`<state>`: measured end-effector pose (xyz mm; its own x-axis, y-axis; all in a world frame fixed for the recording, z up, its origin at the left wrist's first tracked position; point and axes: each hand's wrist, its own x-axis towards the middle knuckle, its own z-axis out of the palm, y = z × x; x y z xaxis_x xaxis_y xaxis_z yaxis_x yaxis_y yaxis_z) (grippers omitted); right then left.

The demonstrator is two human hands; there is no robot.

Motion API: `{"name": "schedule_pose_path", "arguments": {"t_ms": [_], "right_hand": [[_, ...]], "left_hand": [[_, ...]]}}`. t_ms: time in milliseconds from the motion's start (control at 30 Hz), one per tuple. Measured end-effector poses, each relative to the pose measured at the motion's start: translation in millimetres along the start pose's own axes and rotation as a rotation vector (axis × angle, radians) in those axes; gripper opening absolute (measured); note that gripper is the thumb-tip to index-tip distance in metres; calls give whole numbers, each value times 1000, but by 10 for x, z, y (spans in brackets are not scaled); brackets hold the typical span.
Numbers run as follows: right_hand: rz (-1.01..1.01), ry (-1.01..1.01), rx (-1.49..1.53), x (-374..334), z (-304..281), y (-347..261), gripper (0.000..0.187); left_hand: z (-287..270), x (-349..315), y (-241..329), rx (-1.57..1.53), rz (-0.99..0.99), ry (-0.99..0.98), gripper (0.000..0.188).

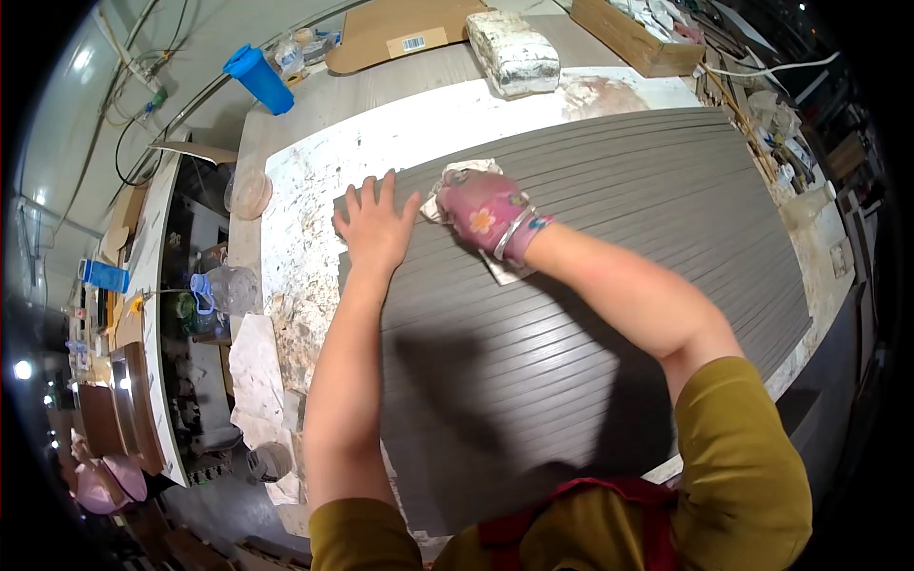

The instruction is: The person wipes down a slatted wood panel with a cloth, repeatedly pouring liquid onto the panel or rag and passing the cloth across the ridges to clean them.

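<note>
A large dark grey panel (609,200) with long parallel grooves covers most of the worktable. My left hand (379,224) is bare and lies flat on the panel's far left corner, its fingers spread. On my right hand (486,209) is a pink flowered glove with a light band round the wrist. Its fingers are closed on a whitish cloth (484,166) and press it against the panel, just right of my left hand. Part of the cloth shows beyond the fingers and another bit below the wrist; the glove hides the rest.
Beyond the panel stand a paint-stained wrapped block (514,55), a cardboard piece (400,33), a blue cup (259,78) and a wooden box (640,38) of scraps. Along the left edge are a plastic tub (249,194) and a clear jug (231,289). Clutter lines the right edge.
</note>
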<state>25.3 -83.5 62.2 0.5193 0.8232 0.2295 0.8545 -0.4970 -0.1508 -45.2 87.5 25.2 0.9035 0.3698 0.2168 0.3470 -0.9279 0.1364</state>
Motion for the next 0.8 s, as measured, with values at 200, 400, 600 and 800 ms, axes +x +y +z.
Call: {"name": "schedule_pose_path", "arguments": {"t_ms": [200, 400, 600, 800], "right_hand": [[188, -208, 41, -374, -467, 351, 16], [51, -204, 57, -66, -314, 33, 16], [187, -307, 49, -201, -510, 359, 13], [90, -186, 43, 118, -183, -33, 14]], "left_hand": [[16, -84, -94, 37, -13, 40, 61], [-70, -16, 63, 10, -36, -74, 65], [36, -63, -99, 28, -21, 25, 62], [-87, -35, 39, 12, -31, -47, 65]]}}
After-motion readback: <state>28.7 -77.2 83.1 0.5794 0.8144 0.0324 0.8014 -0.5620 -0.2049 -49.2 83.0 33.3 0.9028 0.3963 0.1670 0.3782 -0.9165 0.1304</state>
